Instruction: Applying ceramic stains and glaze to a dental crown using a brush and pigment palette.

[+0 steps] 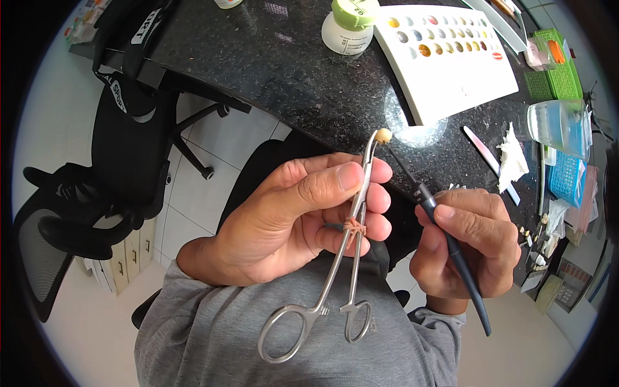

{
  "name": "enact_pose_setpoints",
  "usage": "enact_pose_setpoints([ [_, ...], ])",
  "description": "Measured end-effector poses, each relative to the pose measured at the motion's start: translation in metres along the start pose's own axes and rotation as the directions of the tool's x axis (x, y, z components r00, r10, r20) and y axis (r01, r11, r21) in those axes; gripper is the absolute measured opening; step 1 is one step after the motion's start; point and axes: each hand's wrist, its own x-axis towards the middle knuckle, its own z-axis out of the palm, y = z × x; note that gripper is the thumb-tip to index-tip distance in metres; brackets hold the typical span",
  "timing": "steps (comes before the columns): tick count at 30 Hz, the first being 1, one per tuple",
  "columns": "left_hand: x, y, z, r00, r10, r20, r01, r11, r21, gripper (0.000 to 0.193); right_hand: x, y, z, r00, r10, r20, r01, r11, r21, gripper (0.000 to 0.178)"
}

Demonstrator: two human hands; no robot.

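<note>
My left hand [271, 216] is closed around a pair of steel locking forceps [333, 274], its finger rings hanging toward my grey shirt. A pinkish rubber band [354, 226] is wound about the forceps below my thumb. Gripped in the curved tips is a small yellowish tooth crown [383, 135]. In a pen-like grasp, my right hand [474, 226] holds a slim black brush [459, 258], slanting up to the left. Its thin tip reaches close to the crown's lower side; whether it touches I cannot tell.
A white palette [461, 87] with coloured wells lies on the black speckled table [284, 64], beside a green-lidded jar [348, 32]. To the right are a pinkish flat stick [485, 149], crumpled tissue [512, 159], a clear water cup [556, 126] and a blue basket [567, 180]. A black chair [122, 142] stands left.
</note>
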Motion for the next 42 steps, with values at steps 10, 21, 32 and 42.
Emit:
enact_pose_setpoints([
  [10, 0.0000, -0.0006, 0.0012, 1.000, -0.003, 0.006, 0.003, 1.000, -0.017, 0.032, 0.0011, 0.0027, 0.0016, 0.999, -0.044, -0.025, 0.045, 0.999, 0.026, 0.016],
  [21, 0.0007, 0.0001, 0.0001, 1.000, -0.011, -0.002, 0.011, 1.000, 0.009, 0.034, 0.0012, 0.0031, 0.0002, 0.999, -0.025, -0.040, 0.026, 1.000, 0.001, 0.016],
  [32, 0.0005, -0.0013, -0.0040, 0.999, -0.011, 0.046, 0.016, 0.996, -0.093, 0.032, 0.0006, 0.0018, -0.0015, 0.999, -0.003, -0.037, 0.004, 0.999, 0.040, 0.016],
  [42, 0.0015, -0.0007, -0.0021, 0.999, -0.016, 0.043, 0.019, 0.996, -0.089, 0.032, 0.0002, 0.0018, -0.0021, 0.999, 0.012, -0.050, -0.008, 0.998, 0.063, 0.015],
])
